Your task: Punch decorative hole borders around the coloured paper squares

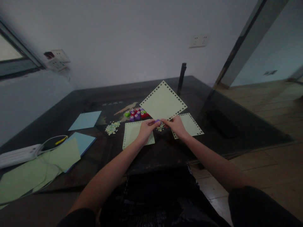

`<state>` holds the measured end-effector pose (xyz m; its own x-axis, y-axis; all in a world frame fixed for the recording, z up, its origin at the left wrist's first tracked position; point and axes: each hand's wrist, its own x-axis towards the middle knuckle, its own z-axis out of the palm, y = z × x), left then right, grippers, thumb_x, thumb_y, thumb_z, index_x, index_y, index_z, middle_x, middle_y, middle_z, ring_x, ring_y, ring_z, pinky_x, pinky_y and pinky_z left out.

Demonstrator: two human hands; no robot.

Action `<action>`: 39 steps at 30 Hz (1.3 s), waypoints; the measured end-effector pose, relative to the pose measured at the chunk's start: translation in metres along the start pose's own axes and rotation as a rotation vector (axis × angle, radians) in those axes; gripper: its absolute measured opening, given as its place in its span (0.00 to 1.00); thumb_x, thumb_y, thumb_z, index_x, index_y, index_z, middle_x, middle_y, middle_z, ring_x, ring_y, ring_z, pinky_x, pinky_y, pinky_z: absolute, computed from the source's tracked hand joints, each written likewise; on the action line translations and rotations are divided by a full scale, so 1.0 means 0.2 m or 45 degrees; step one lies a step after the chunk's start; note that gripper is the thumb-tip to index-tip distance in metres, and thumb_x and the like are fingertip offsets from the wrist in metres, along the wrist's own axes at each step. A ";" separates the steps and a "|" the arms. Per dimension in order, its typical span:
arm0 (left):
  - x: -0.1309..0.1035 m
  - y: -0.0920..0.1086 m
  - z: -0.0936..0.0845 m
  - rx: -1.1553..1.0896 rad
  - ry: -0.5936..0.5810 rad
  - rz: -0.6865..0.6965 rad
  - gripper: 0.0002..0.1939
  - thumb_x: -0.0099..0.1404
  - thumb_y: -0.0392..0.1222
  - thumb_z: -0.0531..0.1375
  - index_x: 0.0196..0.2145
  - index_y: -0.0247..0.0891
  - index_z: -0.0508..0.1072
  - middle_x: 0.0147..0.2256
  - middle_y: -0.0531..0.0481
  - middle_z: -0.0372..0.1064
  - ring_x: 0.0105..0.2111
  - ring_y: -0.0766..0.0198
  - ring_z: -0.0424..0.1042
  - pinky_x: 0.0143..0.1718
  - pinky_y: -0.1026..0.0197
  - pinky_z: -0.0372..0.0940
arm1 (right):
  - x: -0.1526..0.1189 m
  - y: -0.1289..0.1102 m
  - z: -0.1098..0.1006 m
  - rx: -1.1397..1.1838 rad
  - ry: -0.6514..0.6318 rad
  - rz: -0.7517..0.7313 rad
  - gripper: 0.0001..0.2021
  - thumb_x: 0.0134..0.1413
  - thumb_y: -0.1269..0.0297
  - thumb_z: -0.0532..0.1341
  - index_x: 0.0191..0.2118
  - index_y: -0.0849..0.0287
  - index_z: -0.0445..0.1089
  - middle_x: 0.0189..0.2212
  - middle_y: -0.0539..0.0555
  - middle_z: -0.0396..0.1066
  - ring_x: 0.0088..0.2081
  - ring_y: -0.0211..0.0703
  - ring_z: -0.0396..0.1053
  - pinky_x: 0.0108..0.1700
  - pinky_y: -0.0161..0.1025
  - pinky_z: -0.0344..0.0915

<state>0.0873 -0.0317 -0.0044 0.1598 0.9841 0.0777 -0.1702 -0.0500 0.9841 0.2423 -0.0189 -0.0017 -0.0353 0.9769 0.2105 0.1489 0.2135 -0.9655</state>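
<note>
A pale green sheet of paper (163,102), with small punched shapes along its edges, is raised above the table with one corner toward me. My right hand (177,126) is closed on its near right edge. My left hand (147,128) is closed around a small purple craft punch (157,120) at the near corner; fingers of both hands meet there and partly hide it. Under my left hand lies a second punched sheet (131,132), and a third punched sheet (191,124) lies beneath my right wrist. Punched-out paper bits (160,127) show between the hands.
Several colourful craft punches (134,114) are clustered behind the left sheet, beside a pile of paper bits (112,127). Blue sheets (85,120), green sheets (35,170) and a white power strip (20,156) with its cable lie left. A black post (181,78) rises behind.
</note>
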 end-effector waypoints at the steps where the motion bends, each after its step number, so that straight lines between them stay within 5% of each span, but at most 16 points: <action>1: 0.00 0.00 0.00 0.007 0.006 0.002 0.15 0.49 0.46 0.68 0.32 0.34 0.78 0.33 0.46 0.76 0.36 0.58 0.72 0.43 0.57 0.63 | 0.00 0.00 0.00 -0.007 -0.001 -0.001 0.15 0.40 0.53 0.66 0.25 0.63 0.71 0.18 0.54 0.71 0.19 0.40 0.66 0.22 0.37 0.64; 23: 0.02 -0.02 0.00 -0.042 -0.015 -0.097 0.18 0.47 0.47 0.69 0.33 0.31 0.77 0.31 0.44 0.75 0.32 0.62 0.72 0.39 0.59 0.63 | 0.01 0.01 0.00 -0.060 0.040 0.018 0.14 0.42 0.55 0.65 0.22 0.62 0.69 0.17 0.53 0.70 0.18 0.39 0.66 0.22 0.36 0.64; 39: 0.01 0.03 -0.03 0.196 -0.101 -0.135 0.22 0.49 0.40 0.68 0.43 0.32 0.73 0.42 0.42 0.74 0.43 0.58 0.72 0.49 0.54 0.63 | 0.04 0.01 -0.05 -0.030 0.131 0.015 0.13 0.41 0.56 0.65 0.22 0.63 0.70 0.16 0.54 0.70 0.18 0.41 0.67 0.23 0.36 0.64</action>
<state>0.0799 -0.0294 0.0002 0.2461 0.9690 -0.0211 0.0009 0.0215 0.9998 0.2529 -0.0102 -0.0011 0.0681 0.9742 0.2152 0.1721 0.2010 -0.9644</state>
